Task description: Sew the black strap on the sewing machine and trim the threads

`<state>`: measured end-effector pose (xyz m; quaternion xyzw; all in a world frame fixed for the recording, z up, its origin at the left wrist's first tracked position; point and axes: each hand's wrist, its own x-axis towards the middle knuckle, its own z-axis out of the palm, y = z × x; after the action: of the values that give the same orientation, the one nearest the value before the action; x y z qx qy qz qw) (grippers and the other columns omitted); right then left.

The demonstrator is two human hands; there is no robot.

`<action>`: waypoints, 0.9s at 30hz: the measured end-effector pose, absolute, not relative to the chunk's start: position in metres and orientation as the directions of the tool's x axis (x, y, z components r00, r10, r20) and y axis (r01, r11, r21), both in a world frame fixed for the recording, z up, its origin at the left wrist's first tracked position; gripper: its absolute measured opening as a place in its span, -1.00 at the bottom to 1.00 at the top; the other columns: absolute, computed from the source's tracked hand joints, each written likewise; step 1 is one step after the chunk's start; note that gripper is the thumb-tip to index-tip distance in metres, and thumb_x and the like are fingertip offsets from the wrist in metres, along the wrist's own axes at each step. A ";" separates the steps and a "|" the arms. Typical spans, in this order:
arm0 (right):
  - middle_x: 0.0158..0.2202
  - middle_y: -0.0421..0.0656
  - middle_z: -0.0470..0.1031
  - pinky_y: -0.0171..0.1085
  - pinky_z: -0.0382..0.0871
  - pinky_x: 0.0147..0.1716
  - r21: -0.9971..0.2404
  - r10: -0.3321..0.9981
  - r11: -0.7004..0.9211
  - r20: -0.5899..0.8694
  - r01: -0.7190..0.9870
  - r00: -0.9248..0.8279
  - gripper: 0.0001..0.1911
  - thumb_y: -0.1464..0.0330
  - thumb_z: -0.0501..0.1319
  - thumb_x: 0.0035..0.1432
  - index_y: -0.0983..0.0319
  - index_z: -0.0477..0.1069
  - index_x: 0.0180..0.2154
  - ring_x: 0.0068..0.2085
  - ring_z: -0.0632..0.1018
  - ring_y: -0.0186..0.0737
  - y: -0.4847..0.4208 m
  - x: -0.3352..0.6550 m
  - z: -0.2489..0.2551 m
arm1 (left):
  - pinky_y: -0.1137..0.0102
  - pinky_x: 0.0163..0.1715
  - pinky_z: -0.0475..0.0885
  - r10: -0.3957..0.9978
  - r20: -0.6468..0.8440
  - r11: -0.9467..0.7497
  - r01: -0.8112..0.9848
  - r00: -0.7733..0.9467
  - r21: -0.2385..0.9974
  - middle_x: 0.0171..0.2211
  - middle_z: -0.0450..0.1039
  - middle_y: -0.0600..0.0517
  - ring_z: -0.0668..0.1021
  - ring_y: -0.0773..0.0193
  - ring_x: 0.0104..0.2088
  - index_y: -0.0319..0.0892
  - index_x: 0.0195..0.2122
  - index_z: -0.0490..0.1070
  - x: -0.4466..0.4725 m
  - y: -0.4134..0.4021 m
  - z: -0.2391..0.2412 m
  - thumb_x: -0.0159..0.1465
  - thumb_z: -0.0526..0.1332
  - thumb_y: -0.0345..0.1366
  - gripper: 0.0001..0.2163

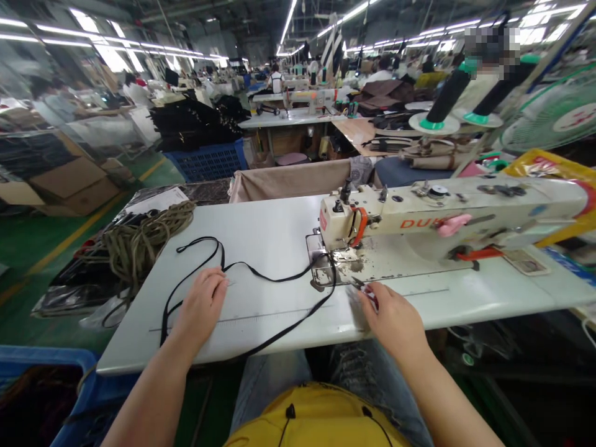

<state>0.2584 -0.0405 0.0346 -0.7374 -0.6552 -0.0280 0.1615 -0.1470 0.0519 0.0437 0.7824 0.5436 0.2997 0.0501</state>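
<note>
My left hand is closed on a thin black cord, left of the middle of the white sewing table. Loops of the cord lie on the tabletop; one stretch runs right to the needle area and another curves back over the front edge. In my right hand is a small pair of thread snips, its dark tips pointing toward the machine bed. The hand rests near the table's front edge, just before the white sewing machine. My fingers partly hide the snips' handles.
Coiled olive straps lie left of the table. A blue crate stands at lower left. Behind the table is a beige fabric-lined bin. Thread cones and a green fan stand at right. People sit farther back.
</note>
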 end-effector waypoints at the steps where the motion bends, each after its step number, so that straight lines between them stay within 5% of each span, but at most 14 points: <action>1: -0.26 -0.04 0.62 -0.19 0.35 -0.28 -0.198 0.951 -0.126 0.256 0.972 0.175 -0.77 0.21 0.13 0.47 0.22 0.44 -0.09 -0.28 0.62 -0.02 -0.039 0.270 0.032 | 0.04 0.16 0.45 0.878 0.397 -0.427 0.811 0.266 0.401 -0.04 0.47 -0.17 0.52 -0.01 0.09 -0.11 -0.30 0.35 -0.141 0.049 0.040 0.47 0.01 -0.17 -0.75; 7: -0.13 0.20 0.52 0.05 0.48 -0.11 -0.083 0.875 -0.174 0.443 0.981 0.193 -0.63 0.25 0.14 0.37 0.39 0.43 0.04 -0.12 0.54 0.21 -0.037 0.315 0.016 | 0.05 0.23 0.41 0.856 0.345 -0.501 0.781 0.384 0.373 0.13 0.43 -0.15 0.47 0.00 0.18 -0.12 0.08 0.43 -0.103 0.041 0.038 0.42 0.06 -0.35 -0.73; 12: -0.07 0.13 0.49 0.08 0.50 0.01 -0.197 0.847 0.074 0.530 0.978 0.043 -0.67 0.33 0.11 0.38 0.31 0.44 0.09 -0.04 0.52 0.15 -0.038 0.307 0.016 | 0.14 0.12 0.48 0.866 0.243 -0.498 0.703 0.437 0.508 -0.05 0.53 -0.06 0.55 0.08 0.02 -0.11 -0.04 0.48 -0.052 0.042 0.036 0.42 0.11 -0.38 -0.81; 17: -0.01 0.06 0.46 0.06 0.50 0.04 -0.303 0.880 0.343 0.434 0.889 -0.192 -0.64 0.49 0.09 0.35 0.24 0.43 0.13 0.01 0.50 0.09 -0.041 0.277 0.017 | 0.13 0.17 0.44 0.864 0.219 -0.495 0.683 0.454 0.538 -0.04 0.54 -0.07 0.55 0.07 0.04 -0.13 -0.03 0.46 -0.005 0.057 0.026 0.35 0.20 -0.45 -0.80; 23: 0.01 0.03 0.48 0.05 0.50 0.05 -0.330 0.856 0.464 0.407 0.822 -0.320 -0.61 0.56 0.11 0.34 0.23 0.43 0.14 0.03 0.49 0.06 -0.041 0.261 0.018 | 0.09 0.19 0.41 0.916 0.200 -0.401 0.783 0.348 0.474 0.04 0.47 -0.14 0.50 -0.03 0.09 -0.18 0.05 0.48 0.026 0.086 0.012 0.29 0.38 -0.33 -0.69; 27: 0.02 0.02 0.49 0.05 0.50 0.04 -0.325 0.858 0.457 0.405 0.828 -0.315 -0.61 0.58 0.14 0.31 0.20 0.47 0.10 0.02 0.50 0.06 -0.036 0.263 0.023 | 0.16 0.13 0.43 0.914 0.150 -0.402 0.787 0.378 0.467 -0.03 0.51 -0.10 0.52 0.00 0.04 -0.17 -0.19 0.53 0.039 0.105 0.011 0.24 0.42 -0.35 -0.86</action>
<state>0.2633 -0.0358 0.0234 -0.5202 -0.8103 0.0282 0.2682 0.0390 0.1052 0.0105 0.8142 0.5222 0.1956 0.1616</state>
